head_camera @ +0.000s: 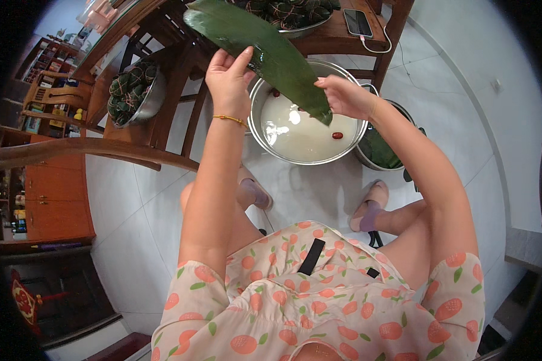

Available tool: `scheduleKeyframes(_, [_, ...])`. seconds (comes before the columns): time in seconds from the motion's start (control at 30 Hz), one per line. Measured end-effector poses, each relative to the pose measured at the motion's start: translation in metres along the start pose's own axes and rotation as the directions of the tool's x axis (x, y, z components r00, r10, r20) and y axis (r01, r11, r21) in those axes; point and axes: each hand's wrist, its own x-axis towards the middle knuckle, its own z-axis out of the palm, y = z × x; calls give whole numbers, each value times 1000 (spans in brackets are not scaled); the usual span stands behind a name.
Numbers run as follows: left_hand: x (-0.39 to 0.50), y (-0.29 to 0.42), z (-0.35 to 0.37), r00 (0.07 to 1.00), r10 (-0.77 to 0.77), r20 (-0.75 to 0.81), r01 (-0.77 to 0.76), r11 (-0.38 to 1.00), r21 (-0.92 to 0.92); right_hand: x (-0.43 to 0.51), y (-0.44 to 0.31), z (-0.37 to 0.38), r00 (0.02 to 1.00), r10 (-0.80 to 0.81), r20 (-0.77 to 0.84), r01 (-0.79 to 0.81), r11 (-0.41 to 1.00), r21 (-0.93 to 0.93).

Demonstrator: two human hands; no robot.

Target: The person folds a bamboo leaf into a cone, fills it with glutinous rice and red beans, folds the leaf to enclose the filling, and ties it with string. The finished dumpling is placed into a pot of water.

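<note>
A broad green bamboo leaf (271, 56) is stretched between my two hands, wet and shiny near its middle. My left hand (230, 74) grips its lower left edge, thumb on top. My right hand (341, 94) pinches the right edge close to the narrow end. Below the leaf stands a large metal pot (278, 155) of whitish rice in cloudy liquid, with a red jujube (337, 135) near the right side and others partly under the leaf. Beside it on the right is a smaller metal pot (390, 169) holding green leaves (379, 146).
A metal bowl (153, 101) of tied zongzi (128, 92) rests on a wooden chair at left. Another bowl (305, 30) of zongzi stands on a wooden seat ahead, beside a phone (357, 22) with a white cable. My feet flank the floor before the pot.
</note>
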Motion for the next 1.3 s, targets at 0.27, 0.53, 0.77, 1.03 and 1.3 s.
scheduleKeyframes(0.27, [9,-10,-38,933,-157,324,290,862,-416,-3,24,1,963,-113,-243,35,952,-304])
scheduleKeyframes(0.53, [17,-26,-49,863,-213,458,417,811,-409,1,40,-5,930,-122,-348,-48,895,-443])
scheduleKeyframes(0.77, [18,4,-50,912,-68,406,275,834,-479,-34,42,-16,937,-206,-284,-321,-176,-931])
scheduleKeyframes(1.03, [20,16,-54,977,-24,211,110,907,-406,-5,74,-43,805,-471,-360,-472,-142,-870])
scheduleKeyframes(1.3, [20,20,-67,987,-23,161,89,907,-413,61,97,-90,834,-421,-357,-481,-239,-843])
